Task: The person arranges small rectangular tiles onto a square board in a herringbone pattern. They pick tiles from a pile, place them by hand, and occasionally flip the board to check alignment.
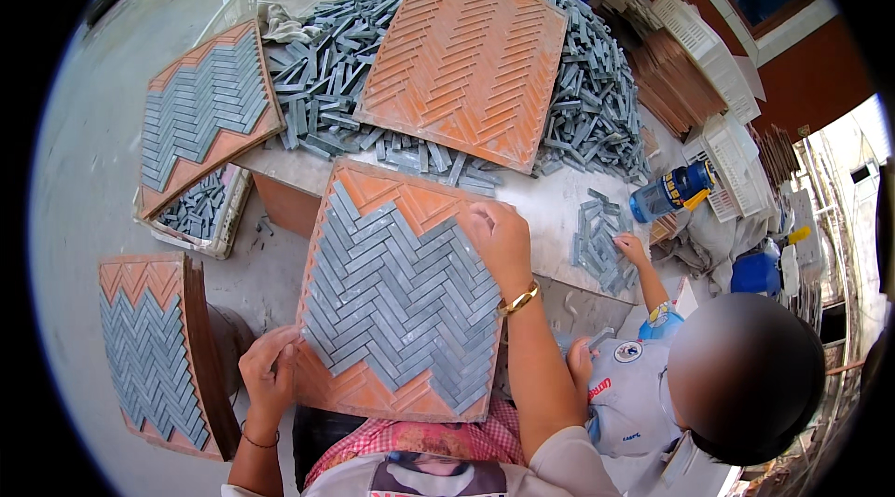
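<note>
An orange tile template tray (373, 390) lies tilted in front of me, with grey strip tiles (382, 283) set in a herringbone pattern across its middle. Bare grooved orange shows along its top and bottom. My left hand (270, 371) pinches the tray's left edge between thumb and fingers. At the upper right corner, my right hand (501, 241) is closed, its curled fingers over the tray's surface; whatever they grip is hidden. Beyond it, a second orange template (466, 59) with vacant grooves rests on a large heap of loose grey strips (326, 68).
Filled templates stand at far left (210, 105) and near left (149, 348), above and below a white crate (224, 236) of strips. At right another person's hand (634, 248) touches loose strips on the table (541, 217). A blue bottle (667, 194) and white baskets (736, 161) lie beyond.
</note>
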The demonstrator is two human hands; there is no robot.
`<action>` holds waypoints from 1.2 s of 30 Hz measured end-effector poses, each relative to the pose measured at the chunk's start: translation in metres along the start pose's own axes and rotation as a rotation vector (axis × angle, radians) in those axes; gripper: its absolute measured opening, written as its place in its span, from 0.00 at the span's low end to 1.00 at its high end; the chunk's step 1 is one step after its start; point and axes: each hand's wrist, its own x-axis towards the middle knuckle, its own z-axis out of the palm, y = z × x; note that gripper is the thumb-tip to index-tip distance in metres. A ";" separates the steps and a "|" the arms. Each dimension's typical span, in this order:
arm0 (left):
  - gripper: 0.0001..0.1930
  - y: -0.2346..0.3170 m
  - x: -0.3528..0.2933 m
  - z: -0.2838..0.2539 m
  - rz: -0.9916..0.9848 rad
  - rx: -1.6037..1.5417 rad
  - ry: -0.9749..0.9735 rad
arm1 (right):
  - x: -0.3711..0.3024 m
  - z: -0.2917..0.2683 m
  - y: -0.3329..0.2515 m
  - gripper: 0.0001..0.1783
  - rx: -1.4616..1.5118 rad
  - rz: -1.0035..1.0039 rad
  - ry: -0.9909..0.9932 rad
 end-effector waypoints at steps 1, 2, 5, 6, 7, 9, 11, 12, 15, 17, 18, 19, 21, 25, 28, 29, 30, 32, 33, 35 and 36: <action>0.08 -0.001 0.000 -0.001 -0.018 -0.004 -0.002 | 0.003 0.001 -0.002 0.07 0.060 0.038 -0.069; 0.08 -0.002 0.001 -0.002 -0.034 -0.008 -0.004 | 0.007 0.001 -0.004 0.08 0.119 0.076 -0.138; 0.08 -0.006 -0.001 0.002 -0.107 -0.036 -0.031 | 0.009 0.008 -0.007 0.10 0.081 0.175 -0.200; 0.08 -0.007 0.000 0.003 -0.132 -0.046 -0.044 | 0.008 0.013 -0.010 0.11 0.035 0.206 -0.195; 0.08 -0.008 0.000 0.005 -0.110 -0.032 -0.035 | 0.006 0.019 -0.012 0.11 -0.048 0.189 -0.161; 0.08 -0.010 0.001 0.009 -0.065 -0.003 -0.016 | 0.001 0.030 -0.015 0.13 -0.214 0.152 -0.094; 0.08 -0.010 0.004 0.010 -0.069 -0.022 -0.015 | 0.001 0.033 -0.014 0.12 -0.120 0.098 -0.007; 0.08 -0.009 0.004 0.009 -0.072 -0.029 -0.014 | 0.001 0.034 -0.015 0.12 -0.070 0.071 0.035; 0.07 -0.014 0.000 0.009 -0.092 -0.031 -0.022 | 0.005 0.022 -0.018 0.12 0.160 0.168 -0.057; 0.08 -0.012 0.000 0.009 -0.101 -0.056 -0.022 | 0.003 0.012 -0.017 0.10 0.481 0.296 -0.049; 0.08 -0.010 -0.001 0.006 -0.109 -0.064 -0.018 | 0.002 0.008 -0.020 0.09 0.646 0.357 -0.050; 0.08 -0.008 -0.001 0.005 -0.096 -0.055 -0.014 | -0.004 0.002 -0.023 0.08 0.713 0.387 -0.029; 0.08 -0.002 0.001 0.004 -0.077 -0.030 -0.009 | -0.029 -0.017 -0.032 0.06 0.853 0.456 0.010; 0.09 -0.005 -0.001 0.004 -0.065 -0.010 -0.040 | -0.106 -0.041 -0.050 0.05 0.908 0.566 -0.269; 0.09 0.002 -0.004 0.003 -0.071 0.004 -0.056 | -0.172 -0.041 -0.059 0.04 0.889 0.601 -0.318; 0.09 0.004 -0.004 0.003 -0.074 -0.004 -0.066 | -0.192 -0.039 -0.061 0.04 0.834 0.603 -0.327; 0.09 0.005 -0.004 0.004 -0.066 -0.003 -0.058 | -0.204 -0.038 -0.062 0.04 0.786 0.595 -0.335; 0.10 0.006 -0.005 0.006 -0.052 -0.003 -0.043 | -0.215 -0.039 -0.065 0.03 0.751 0.607 -0.385; 0.10 0.007 -0.005 0.007 -0.041 0.002 -0.045 | -0.218 -0.039 -0.065 0.03 0.735 0.612 -0.409; 0.10 0.011 -0.006 0.009 -0.019 0.012 -0.049 | -0.213 -0.037 -0.065 0.04 0.730 0.559 -0.401; 0.10 0.013 -0.007 0.009 -0.016 0.022 -0.056 | -0.206 -0.037 -0.066 0.04 0.678 0.497 -0.410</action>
